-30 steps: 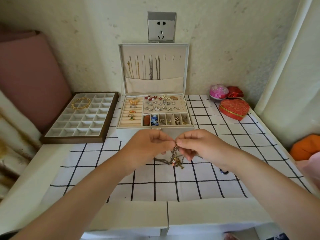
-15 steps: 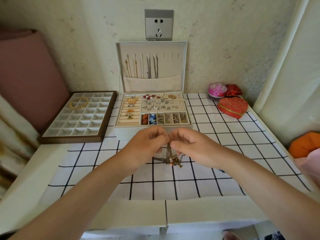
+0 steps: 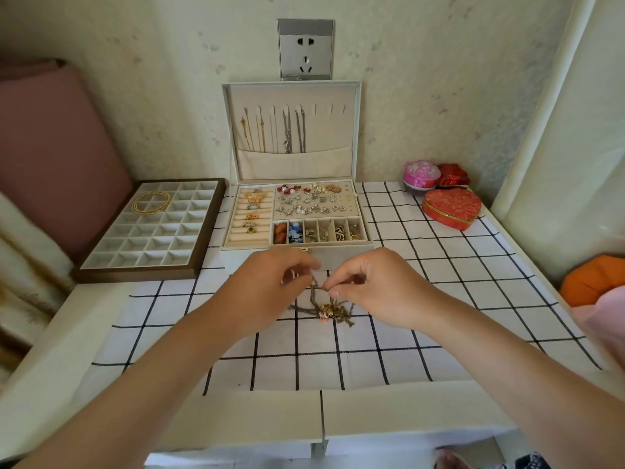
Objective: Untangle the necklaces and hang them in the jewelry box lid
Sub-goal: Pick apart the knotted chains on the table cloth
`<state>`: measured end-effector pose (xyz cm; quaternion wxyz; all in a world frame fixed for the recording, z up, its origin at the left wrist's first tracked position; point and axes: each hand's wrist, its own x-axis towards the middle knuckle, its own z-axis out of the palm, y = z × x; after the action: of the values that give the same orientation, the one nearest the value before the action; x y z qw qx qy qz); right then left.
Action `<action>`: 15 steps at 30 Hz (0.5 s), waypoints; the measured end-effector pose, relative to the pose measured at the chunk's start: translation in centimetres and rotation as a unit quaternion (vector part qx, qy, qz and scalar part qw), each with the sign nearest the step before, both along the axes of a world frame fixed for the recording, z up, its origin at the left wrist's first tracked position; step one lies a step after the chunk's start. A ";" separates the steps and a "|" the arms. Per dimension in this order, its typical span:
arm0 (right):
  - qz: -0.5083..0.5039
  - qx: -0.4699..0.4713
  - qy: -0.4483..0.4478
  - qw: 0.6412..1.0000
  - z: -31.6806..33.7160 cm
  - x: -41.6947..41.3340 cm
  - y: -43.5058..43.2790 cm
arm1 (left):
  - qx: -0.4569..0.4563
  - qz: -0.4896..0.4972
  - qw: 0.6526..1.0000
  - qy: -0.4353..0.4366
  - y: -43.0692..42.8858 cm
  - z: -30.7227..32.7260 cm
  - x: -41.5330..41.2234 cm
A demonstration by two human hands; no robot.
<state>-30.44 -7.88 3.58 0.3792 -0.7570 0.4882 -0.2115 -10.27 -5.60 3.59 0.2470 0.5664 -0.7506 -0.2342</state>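
Tangled necklaces held just in front of the jewelry box (image 3: 348, 257)

The lid (image 3: 334, 133) stood upright at the box's back, some chains hung inside. In front of the box, the left hand (image 3: 270, 289) and right hand (image 3: 375, 286) each pinched a strand. The necklaces (image 3: 326, 308) dangled below in a knot, nearer the right hand.

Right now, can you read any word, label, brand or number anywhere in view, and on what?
No readable text in this view.
Grey wall socket: no legible marking.
Red heart-shaped fabric box: patterned only, no letters.
Gold clasp on the white jewelry box: too small to tell.
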 end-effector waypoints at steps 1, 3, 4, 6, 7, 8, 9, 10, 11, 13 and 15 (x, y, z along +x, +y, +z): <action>0.003 -0.006 0.015 1.000 0.0 0.0 0.0 | -0.007 -0.009 0.999 -0.031 0.1 0.0 0.1; 0.006 -0.008 0.033 0.999 -0.1 0.0 0.0 | -0.008 -0.006 0.999 -0.048 0.5 -0.1 0.1; 0.005 -0.002 0.035 0.999 -0.1 0.0 -0.1 | -0.003 0.000 0.999 -0.040 0.7 -0.2 0.1; 0.008 0.023 0.017 1.000 -0.3 0.3 -0.1 | 0.024 0.025 0.999 -0.002 1.0 -0.3 0.2; 0.010 0.039 -0.004 0.999 -0.4 0.5 -0.1 | 0.045 0.041 0.998 0.029 1.1 -0.4 0.3; 0.010 0.055 -0.030 0.998 -0.4 0.7 0.0 | 0.071 0.057 0.994 0.068 1.1 -0.5 0.4; 0.010 0.070 -0.057 0.996 -0.6 1.0 0.0 | 0.101 0.075 0.985 0.115 1.1 -0.5 0.5; 0.011 0.085 -0.087 0.993 -0.7 1.2 0.1 | 0.132 0.090 0.974 0.159 1.1 -0.5 0.6; 0.013 0.102 -0.114 0.988 -0.8 1.4 0.1 | 0.158 0.101 0.964 0.189 1.2 -0.3 0.7; 0.019 0.142 -0.171 0.975 -0.9 2.0 0.3 | 0.177 0.102 0.958 0.203 1.4 -0.1 0.9; 0.034 0.187 -0.211 0.959 -0.9 2.5 0.5 | 0.171 0.097 0.960 0.199 1.5 0.1 1.3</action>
<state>-27.94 -7.40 2.65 0.6153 -0.6270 0.4019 -0.2584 -8.99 -4.13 3.73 0.3124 0.6122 -0.5763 -0.4423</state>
